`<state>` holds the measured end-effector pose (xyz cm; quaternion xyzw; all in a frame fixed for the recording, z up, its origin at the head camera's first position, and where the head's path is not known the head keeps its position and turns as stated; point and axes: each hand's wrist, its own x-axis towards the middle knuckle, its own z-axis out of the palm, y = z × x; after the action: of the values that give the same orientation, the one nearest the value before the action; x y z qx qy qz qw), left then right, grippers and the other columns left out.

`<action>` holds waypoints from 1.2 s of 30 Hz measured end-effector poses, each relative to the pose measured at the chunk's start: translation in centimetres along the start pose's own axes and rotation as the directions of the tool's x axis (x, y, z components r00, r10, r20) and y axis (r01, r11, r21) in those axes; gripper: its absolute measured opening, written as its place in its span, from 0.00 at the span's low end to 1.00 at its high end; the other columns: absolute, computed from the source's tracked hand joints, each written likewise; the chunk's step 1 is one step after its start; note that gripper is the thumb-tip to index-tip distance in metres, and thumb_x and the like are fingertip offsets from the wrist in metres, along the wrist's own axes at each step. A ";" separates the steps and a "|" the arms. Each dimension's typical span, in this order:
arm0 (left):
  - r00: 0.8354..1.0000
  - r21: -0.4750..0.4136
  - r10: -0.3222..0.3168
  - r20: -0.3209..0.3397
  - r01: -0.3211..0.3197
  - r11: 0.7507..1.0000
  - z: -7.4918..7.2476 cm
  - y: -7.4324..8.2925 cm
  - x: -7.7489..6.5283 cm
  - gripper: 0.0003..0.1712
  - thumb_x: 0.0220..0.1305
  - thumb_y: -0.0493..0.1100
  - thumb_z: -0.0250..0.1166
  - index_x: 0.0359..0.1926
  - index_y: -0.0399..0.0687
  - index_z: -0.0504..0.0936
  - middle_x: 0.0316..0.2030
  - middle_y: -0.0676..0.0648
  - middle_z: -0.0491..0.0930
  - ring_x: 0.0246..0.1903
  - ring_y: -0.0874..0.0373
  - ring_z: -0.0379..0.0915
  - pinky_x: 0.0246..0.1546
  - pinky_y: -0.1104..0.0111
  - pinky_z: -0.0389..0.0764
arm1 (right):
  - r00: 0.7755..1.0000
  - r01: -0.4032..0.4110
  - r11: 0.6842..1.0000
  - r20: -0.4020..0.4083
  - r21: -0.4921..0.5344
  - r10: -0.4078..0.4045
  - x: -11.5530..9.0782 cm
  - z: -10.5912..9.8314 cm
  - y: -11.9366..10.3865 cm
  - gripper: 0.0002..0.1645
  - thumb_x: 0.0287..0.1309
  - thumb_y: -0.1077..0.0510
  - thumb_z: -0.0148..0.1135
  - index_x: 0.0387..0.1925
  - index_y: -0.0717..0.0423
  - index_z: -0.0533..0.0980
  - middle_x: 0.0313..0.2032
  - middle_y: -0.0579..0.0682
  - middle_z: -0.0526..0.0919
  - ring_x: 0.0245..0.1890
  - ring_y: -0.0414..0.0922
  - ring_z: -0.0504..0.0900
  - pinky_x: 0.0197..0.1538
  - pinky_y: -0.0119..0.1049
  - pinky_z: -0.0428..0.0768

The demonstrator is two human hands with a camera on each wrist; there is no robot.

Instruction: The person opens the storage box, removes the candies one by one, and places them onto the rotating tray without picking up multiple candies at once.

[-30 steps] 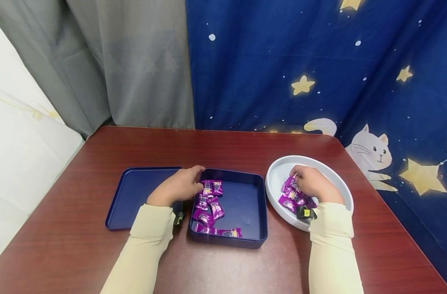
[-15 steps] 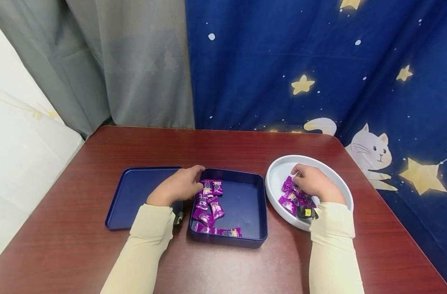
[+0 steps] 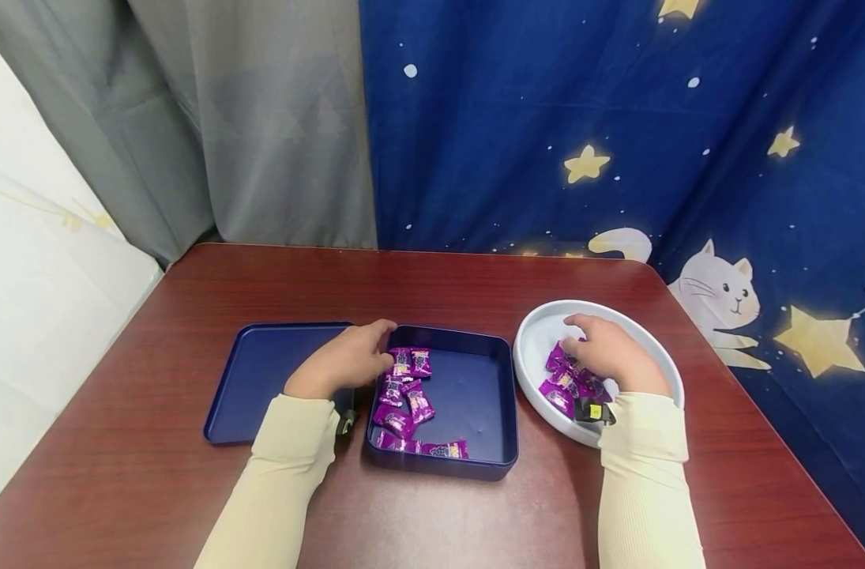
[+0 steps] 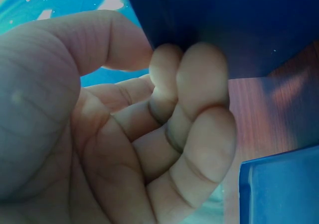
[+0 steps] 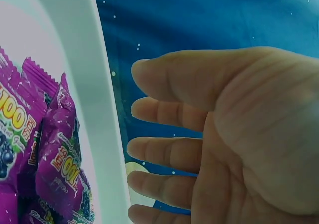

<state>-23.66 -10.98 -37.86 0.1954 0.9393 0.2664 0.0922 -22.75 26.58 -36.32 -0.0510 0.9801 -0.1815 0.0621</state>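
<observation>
L hand [image 3: 343, 363] grips the blue box [image 3: 468, 395] at its L rim, nr the far corner, fingers bent w/ tips on the wall. R hand [image 3: 606, 348] is released: thumb & fingers apart, nothing held, over the white round dish [image 3: 546, 324].

Just below R hand, in the dish: pile of purple-wrapped candies [image 3: 558, 397], partly hidden by the hand. Beside L hand's thumb, in the box: more purple candies [image 3: 419, 403], approx 7 visible, along the box's L side & near edge. Box sits between the hands, dish just R of it.

Under & L of L hand: flat blue panel [image 3: 250, 395] w/ raised edge, part covered by the hand. Behind each hand, cream sleeves [image 3: 645, 474]; small black device [image 3: 594, 410] at R wrist, similar at L.

All on a reddish-brown wood surface [image 3: 446, 276]. Beyond hands: grey curtain [image 3: 283, 158] to L, blue curtain [image 3: 503, 158] w/ stars & white cat to R.
</observation>
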 end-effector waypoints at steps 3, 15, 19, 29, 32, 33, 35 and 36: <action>1.000 -0.004 -0.001 0.000 0.001 1.000 0.0 0.1 0.0 0.31 0.60 0.42 0.59 0.65 0.41 0.64 0.45 0.41 0.77 0.39 0.52 0.71 0.49 0.51 0.76 | 1.000 0.001 1.000 0.001 -0.004 -0.001 0.0 0.0 -0.1 0.33 0.61 0.50 0.54 0.63 0.61 0.65 0.55 0.68 0.74 0.49 0.60 0.75 0.54 0.62 0.71; 1.000 0.004 -0.006 -0.002 0.006 1.000 0.0 0.2 0.0 0.31 0.60 0.42 0.59 0.64 0.41 0.64 0.45 0.41 0.77 0.39 0.52 0.71 0.49 0.51 0.76 | 1.000 0.029 0.999 -0.010 -0.022 -0.030 -0.7 -0.5 -1.2 0.35 0.61 0.48 0.54 0.65 0.61 0.63 0.60 0.67 0.69 0.54 0.62 0.71 0.57 0.63 0.68; 1.000 0.001 -0.005 -0.003 0.005 1.000 0.0 0.2 0.0 0.31 0.60 0.42 0.59 0.65 0.41 0.64 0.46 0.41 0.77 0.40 0.52 0.71 0.50 0.50 0.75 | 0.999 0.038 0.999 -0.006 -0.036 -0.038 -0.8 -0.7 -2.1 0.35 0.60 0.48 0.55 0.65 0.60 0.63 0.60 0.67 0.69 0.57 0.62 0.69 0.58 0.63 0.66; 1.000 0.005 -0.003 -0.005 0.003 1.000 0.1 0.1 0.0 0.32 0.60 0.42 0.59 0.65 0.42 0.64 0.45 0.41 0.77 0.40 0.52 0.71 0.49 0.50 0.76 | 0.990 0.136 0.988 -0.031 -0.073 -0.138 -0.7 -0.2 -4.6 0.32 0.58 0.50 0.57 0.62 0.61 0.67 0.57 0.64 0.73 0.58 0.59 0.68 0.62 0.59 0.63; 1.000 0.009 0.001 -0.007 -0.001 1.000 0.1 0.1 0.1 0.31 0.60 0.43 0.59 0.65 0.42 0.64 0.45 0.41 0.77 0.40 0.52 0.71 0.49 0.50 0.75 | 0.987 0.156 0.985 -0.032 -0.076 -0.158 -0.7 -0.1 -5.2 0.31 0.58 0.51 0.57 0.61 0.60 0.68 0.57 0.63 0.74 0.58 0.58 0.69 0.62 0.58 0.64; 1.000 0.011 0.002 -0.007 -0.002 1.000 0.1 0.1 0.1 0.31 0.60 0.43 0.59 0.64 0.42 0.65 0.45 0.41 0.77 0.40 0.52 0.71 0.49 0.51 0.75 | 0.986 0.160 0.984 -0.032 -0.075 -0.163 -0.8 -0.1 -5.4 0.31 0.58 0.51 0.57 0.61 0.60 0.68 0.57 0.63 0.74 0.58 0.58 0.69 0.62 0.58 0.64; 1.000 0.014 0.004 -0.006 -0.004 1.000 0.1 0.1 0.1 0.31 0.60 0.43 0.59 0.64 0.41 0.65 0.44 0.42 0.77 0.39 0.52 0.71 0.49 0.51 0.75 | 0.982 0.182 0.981 -0.034 -0.075 -0.185 -0.9 0.0 -5.9 0.30 0.59 0.52 0.56 0.61 0.60 0.68 0.58 0.62 0.73 0.59 0.57 0.68 0.62 0.57 0.64; 1.000 0.016 0.006 -0.007 -0.005 1.000 0.1 0.1 0.1 0.31 0.60 0.43 0.59 0.64 0.42 0.65 0.44 0.42 0.77 0.39 0.52 0.71 0.48 0.51 0.75 | 0.980 0.192 0.979 -0.035 -0.074 -0.195 -0.9 0.1 -6.2 0.30 0.59 0.52 0.55 0.62 0.60 0.68 0.58 0.62 0.73 0.59 0.57 0.68 0.62 0.57 0.64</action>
<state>-23.73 -10.84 -37.90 0.1979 0.9411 0.2600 0.0868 -21.33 20.93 -34.07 -0.1444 0.9774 -0.1530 0.0219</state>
